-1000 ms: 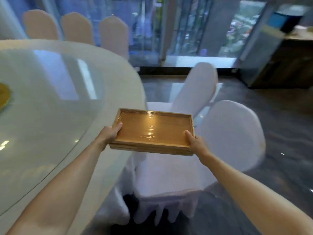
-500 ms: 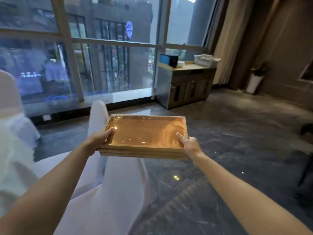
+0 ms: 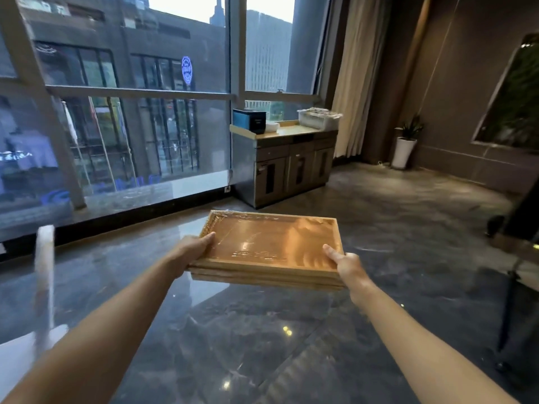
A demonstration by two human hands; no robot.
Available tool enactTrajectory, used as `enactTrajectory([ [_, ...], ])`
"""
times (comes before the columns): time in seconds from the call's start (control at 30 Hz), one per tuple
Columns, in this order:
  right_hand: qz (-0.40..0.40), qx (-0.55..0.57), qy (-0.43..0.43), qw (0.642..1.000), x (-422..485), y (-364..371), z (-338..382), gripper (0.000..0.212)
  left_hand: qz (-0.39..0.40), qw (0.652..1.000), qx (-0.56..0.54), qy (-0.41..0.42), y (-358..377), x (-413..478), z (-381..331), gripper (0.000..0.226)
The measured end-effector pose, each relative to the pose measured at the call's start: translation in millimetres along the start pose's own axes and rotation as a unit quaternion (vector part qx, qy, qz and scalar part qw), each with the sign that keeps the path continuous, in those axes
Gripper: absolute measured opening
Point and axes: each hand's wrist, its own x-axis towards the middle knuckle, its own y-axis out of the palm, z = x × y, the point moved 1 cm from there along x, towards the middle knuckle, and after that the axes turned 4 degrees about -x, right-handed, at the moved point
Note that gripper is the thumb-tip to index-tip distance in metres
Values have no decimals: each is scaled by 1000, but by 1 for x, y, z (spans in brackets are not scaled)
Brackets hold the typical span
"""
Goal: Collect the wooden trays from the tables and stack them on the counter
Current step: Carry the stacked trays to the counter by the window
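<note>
I carry a small stack of wooden trays (image 3: 271, 246), level at chest height over the dark floor; the top one is wrapped in clear film. My left hand (image 3: 194, 249) grips the stack's left short edge, thumb on the rim. My right hand (image 3: 345, 265) grips the right short edge the same way. The counter (image 3: 287, 132), a wood-topped cabinet by the window, stands ahead and slightly right, some distance beyond the trays.
On the counter sit a dark box (image 3: 250, 120) and a white basket (image 3: 318, 118). A white-covered chair (image 3: 43, 275) is at the left edge. A potted plant (image 3: 406, 144) stands by the curtain. Dark furniture legs (image 3: 510, 287) are at the right. Polished floor lies between me and the counter.
The view has swung right from the round table and white chairs to the window and counter. The trays stay held in both hands, and the counter looks nearer.
</note>
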Motion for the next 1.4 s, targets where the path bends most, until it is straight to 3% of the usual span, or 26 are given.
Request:
enactTrajectory([
  [0.13, -21, 2, 6, 1000, 105, -17, 0, 31, 19, 1000, -3, 0, 55, 90, -25, 31],
  [0.43, -50, 14, 26, 998, 344, -67, 58, 46, 36, 999, 25, 23, 164, 298, -150, 36],
  [0.57, -57, 25, 33, 997, 444, -105, 69, 36, 42, 999, 25, 16, 232, 377, -196, 34],
  [0.67, -65, 24, 38, 997, 527, -135, 65, 39, 46, 999, 21, 9, 293, 437, -218, 34],
  [1.07, -11, 15, 12, 1000, 871, -254, 115, 38, -9, 999, 44, 18, 498, 683, -347, 35],
  [1.4, 20, 1, 12, 1000, 1131, -272, 144, 45, -14, 1000, 23, -8, 605, 905, -403, 37],
])
